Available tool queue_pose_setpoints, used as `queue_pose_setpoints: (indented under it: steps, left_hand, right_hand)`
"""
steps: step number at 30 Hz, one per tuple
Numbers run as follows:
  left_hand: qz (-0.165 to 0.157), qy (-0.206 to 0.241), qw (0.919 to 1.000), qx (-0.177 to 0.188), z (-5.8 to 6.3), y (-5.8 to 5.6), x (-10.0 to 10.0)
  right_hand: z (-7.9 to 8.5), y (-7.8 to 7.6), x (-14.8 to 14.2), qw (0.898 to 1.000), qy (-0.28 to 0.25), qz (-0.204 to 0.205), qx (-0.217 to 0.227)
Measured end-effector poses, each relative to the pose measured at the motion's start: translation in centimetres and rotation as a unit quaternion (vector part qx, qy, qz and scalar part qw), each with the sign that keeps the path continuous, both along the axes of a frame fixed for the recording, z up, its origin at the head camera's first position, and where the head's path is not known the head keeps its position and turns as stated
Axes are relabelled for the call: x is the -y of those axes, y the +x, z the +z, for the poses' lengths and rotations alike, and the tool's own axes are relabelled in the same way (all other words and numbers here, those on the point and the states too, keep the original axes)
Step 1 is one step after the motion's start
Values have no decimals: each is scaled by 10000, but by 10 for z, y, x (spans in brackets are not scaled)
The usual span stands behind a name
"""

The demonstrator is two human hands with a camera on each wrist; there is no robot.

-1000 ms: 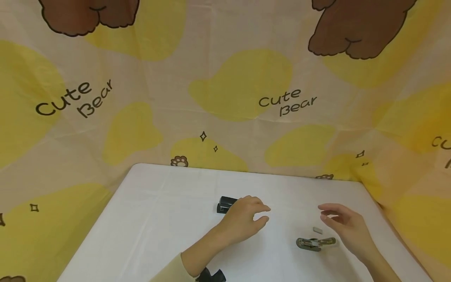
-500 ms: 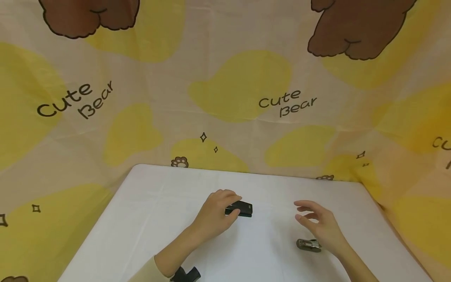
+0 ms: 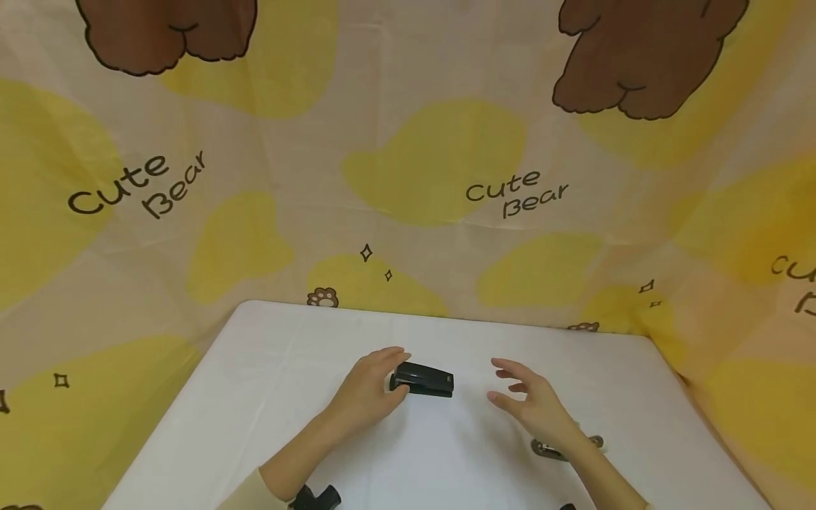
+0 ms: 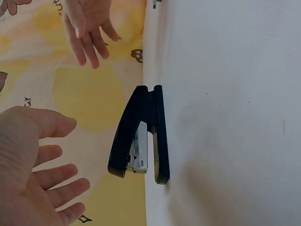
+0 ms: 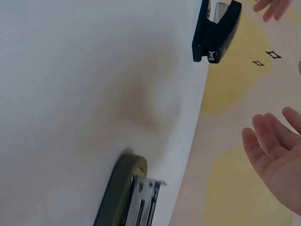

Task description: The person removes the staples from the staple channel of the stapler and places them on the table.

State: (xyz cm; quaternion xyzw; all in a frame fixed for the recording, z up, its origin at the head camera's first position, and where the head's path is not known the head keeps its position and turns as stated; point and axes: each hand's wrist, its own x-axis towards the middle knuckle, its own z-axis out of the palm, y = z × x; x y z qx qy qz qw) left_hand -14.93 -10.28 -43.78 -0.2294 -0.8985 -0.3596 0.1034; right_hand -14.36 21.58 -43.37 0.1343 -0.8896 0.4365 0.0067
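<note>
A black stapler [image 3: 426,380] lies on the white table in the head view, its front and metal magazine pointing left. My left hand [image 3: 366,389] hovers at its left end with fingers parted; the left wrist view shows a gap between this hand [image 4: 37,165] and the stapler [image 4: 160,136]. To the right of the stapler, my right hand [image 3: 529,404] is in the air, fingers spread and holding nothing. Partly hidden behind the right forearm is a smaller grey-green stapler [image 3: 548,450], opened out, its metal magazine showing in the right wrist view.
Black tube-like parts [image 3: 316,498] sit at the front edge beside the left sleeve. Another small dark object [image 3: 567,506] is cut off at the bottom. A bear-print cloth [image 3: 408,177] hangs behind the white table [image 3: 280,340].
My left hand has moved left, from over the black stapler to its left end, uncovering it. My right hand has moved left, away from the smaller stapler and toward the black one.
</note>
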Motion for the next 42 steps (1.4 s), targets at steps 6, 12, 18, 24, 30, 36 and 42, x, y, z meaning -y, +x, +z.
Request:
queue_pose_setpoints:
  steps: [6, 12, 18, 24, 30, 36, 42]
  left_hand:
    - [174, -121, 9982, 556, -7, -7, 6]
    - [236, -68, 9944, 1027, -13, -15, 11]
    - [172, 332, 9881, 1495, -20, -26, 15]
    - [83, 548, 9820, 1806, -27, -35, 19]
    - [84, 643, 9810, 1828, -30, -37, 18]
    - [-32, 677, 9806, 1840, -34, -40, 14]
    - [9, 821, 9755, 2040, -36, -42, 11]
  right_hand:
    - [-5, -11, 17, 9988, 82, 74, 471]
    - [-11, -20, 31, 9978, 90, 189, 629]
    - [-21, -31, 39, 9971, 27, 343, 672]
    - [-31, -41, 44, 9949, -110, 514, 864]
    - [-37, -48, 47, 9934, -184, 559, 982]
    - [-38, -48, 51, 9933, -166, 486, 1032]
    - [-43, -49, 53, 9926, -167, 401, 1138]
